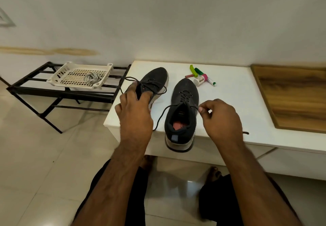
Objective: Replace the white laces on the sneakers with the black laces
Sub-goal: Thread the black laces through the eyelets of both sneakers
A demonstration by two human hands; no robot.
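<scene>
White bench top [229, 102] has both sneakers in black laces already, old white laces [92, 78] dumped in the basket [58, 77], so we're basically finishing: left hand [135, 109] grips the left sneaker [157, 77], right hand [222, 118] pinches the right sneaker's [185, 95] lace end [195, 106], looks ready for snugging and tying.

Both forearms reach forward from the bottom of the view, bare, with the backs of the hands facing up. The left hand [135, 109] sits further out and a bit higher, its fingers curled down and clamped around something, thumb [118, 108] sticking out to the side. The right hand [221, 120] is closer in, wrist bent, with its fingertips [201, 109] bunched together in a tight pinch.
</scene>
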